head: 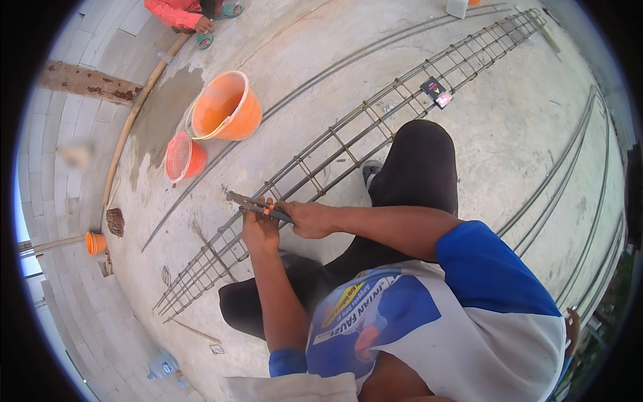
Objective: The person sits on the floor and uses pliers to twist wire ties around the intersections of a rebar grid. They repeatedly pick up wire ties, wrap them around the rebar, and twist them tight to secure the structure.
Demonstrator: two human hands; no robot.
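Observation:
My right hand grips the dark handles of a pair of pincers with orange bands. Their jaws point left, over the far side of a long rebar cage that lies diagonally on the concrete floor. Close against the pincers and the cage is my left hand, its fingers bent; what they hold is hidden. A bundle of thin tie wire lies across the cage to the left of my left hand. My bent legs are beside the cage.
Beyond the cage stand a large orange bucket and a smaller red-orange one. A small black box rests on the cage. Loose steel bars lie at right. A person's hand shows at the top, by a block wall.

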